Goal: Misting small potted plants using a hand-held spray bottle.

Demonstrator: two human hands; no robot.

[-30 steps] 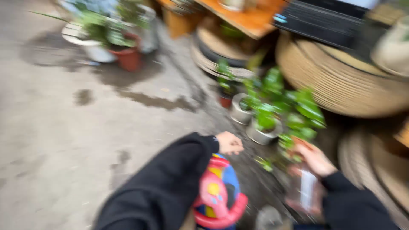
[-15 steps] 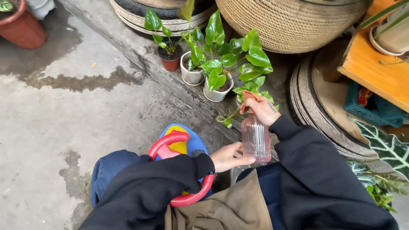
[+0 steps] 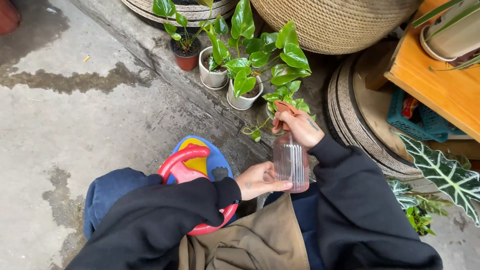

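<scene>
Pink spray bottle (image 3: 291,162): right hand (image 3: 300,127) gripping top, left hand (image 3: 260,180) at base.

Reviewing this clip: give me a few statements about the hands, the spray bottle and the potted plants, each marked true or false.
1. The right hand grips the top of the translucent pink plastic spray bottle. True.
2. The left hand is far from the bottle. False: it touches the bottle's lower part.
3. Two small white pots and a small red-brown pot stand on the concrete ledge. True.
4. The bottle lies flat on the ground. False: it is held roughly upright.
5. The big woven basket is blue. False: it is tan.
</scene>
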